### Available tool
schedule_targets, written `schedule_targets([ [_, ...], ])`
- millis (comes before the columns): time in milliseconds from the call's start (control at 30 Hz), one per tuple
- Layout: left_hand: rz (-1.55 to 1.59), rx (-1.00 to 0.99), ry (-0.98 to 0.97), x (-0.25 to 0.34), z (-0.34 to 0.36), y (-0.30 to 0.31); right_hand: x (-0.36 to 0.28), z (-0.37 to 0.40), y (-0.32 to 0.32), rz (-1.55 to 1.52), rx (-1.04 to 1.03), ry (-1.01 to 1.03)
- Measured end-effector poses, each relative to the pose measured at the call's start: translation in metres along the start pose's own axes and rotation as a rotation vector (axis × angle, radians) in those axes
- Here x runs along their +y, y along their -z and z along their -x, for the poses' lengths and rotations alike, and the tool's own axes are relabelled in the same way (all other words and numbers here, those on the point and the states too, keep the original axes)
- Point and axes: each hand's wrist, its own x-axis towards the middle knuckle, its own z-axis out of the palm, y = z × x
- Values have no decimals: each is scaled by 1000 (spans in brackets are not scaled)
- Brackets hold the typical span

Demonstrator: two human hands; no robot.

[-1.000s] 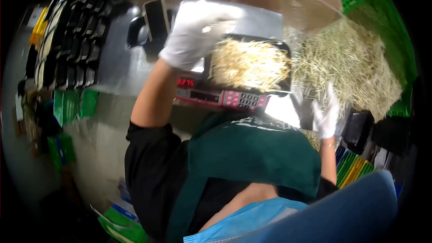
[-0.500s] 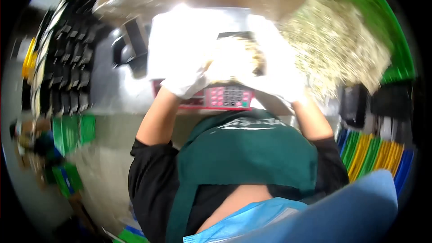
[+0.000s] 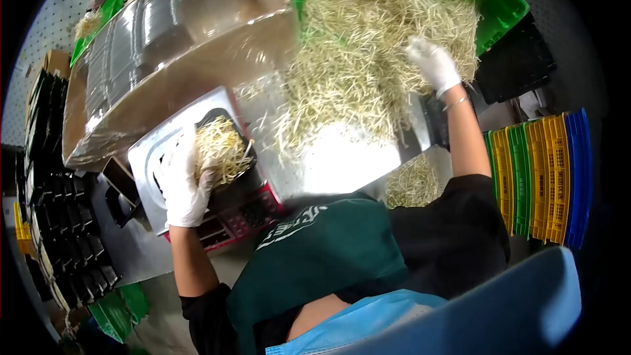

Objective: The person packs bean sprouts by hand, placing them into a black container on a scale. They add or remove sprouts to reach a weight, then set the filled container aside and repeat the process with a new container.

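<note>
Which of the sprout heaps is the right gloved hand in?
The big heap spilling from the green crate; the right hand lies on it. The left hand touches the small trayful on the scale.

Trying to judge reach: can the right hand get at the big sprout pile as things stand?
Likely yes: the right hand lies on the sprout pile in the green crate, arm outstretched, nothing lying between them.

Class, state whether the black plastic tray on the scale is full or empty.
Full: pale sprouts heap above the black plastic tray rim, beside the gloved left hand.
</note>
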Motion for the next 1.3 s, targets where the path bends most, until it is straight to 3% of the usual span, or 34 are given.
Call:
schedule_targets([
  [33, 117, -22, 84, 3, -6, -2, 16, -23, 16, 75, -8, -88],
  [100, 186, 114, 140, 20, -21, 7, 28, -51, 44, -25, 219, -240],
  [133, 170, 140, 158, 28, -25, 14, 34, -68, 43, -31, 216, -236],
  [200, 230, 306, 223, 52, -30, 24, 41, -106, 38, 469, 121, -134],
  [233, 338, 414, 298, 70, -30, 24, 44, -113, 26, 462, 118, -124],
  [267, 831, 558, 433, 94, -30, 23, 45, -120, 8, 597, 353, 1],
  [300, 711, 617, 281, 104, -20, 19, 44, -127, -9, 724, 587, 128],
  [333, 809, 364, 175, 102, -9, 16, 29, -125, -6, 704, 418, -16],
  [367, 898, 108, 69, 99, -1, 13, 29, -128, -7, 696, 407, -3],
  [433, 1161, 154, 76, 127, 0, -25, 26, -135, -6, 638, 326, -104],
  [533, 1353, -23, 487, 143, 14, -37, 38, -139, 9, 586, 295, -71],
  [567, 1349, -19, 488, 143, 16, -35, 36, -136, 17, 569, 276, -57],
  [667, 1398, -186, 770, 143, 23, -30, 44, -120, 45, 289, 225, -137],
  [800, 1481, -301, 827, 148, 24, -44, 47, -98, 65, 36, 52, -57],
  [867, 1449, -348, 772, 153, 17, -52, 22, -87, 50, -381, -108, 402],
  [900, 1423, -365, 731, 155, 14, -57, 3, -73, 39, -188, -76, 481],
  [933, 1425, -394, 710, 156, 12, -66, -28, -60, 22, -409, -314, 472],
  [967, 1428, -423, 689, 156, 11, -73, -54, -48, 5, -526, -596, 285],
  [1000, 1399, -440, 614, 158, 6, -69, -88, -29, -11, -119, -559, 521],
  [1033, 1336, -438, 524, 157, 7, -75, -121, -11, -24, 46, -651, 483],
  [1067, 1406, -452, 552, 157, 10, -78, -142, 1, -43, 58, -733, 504],
  [1100, 1477, -465, 576, 158, 13, -79, -139, 2, -65, -217, -862, 535],
  [1167, 1533, -419, 637, 160, 25, -77, -142, 7, -64, -48, -632, 660],
  [1233, 1593, -374, 696, 162, 27, -72, -136, -6, -36, -202, -682, 371],
  [1300, 1704, -685, 480, 166, 16, -48, -110, -24, -35, -620, -731, 152],
])
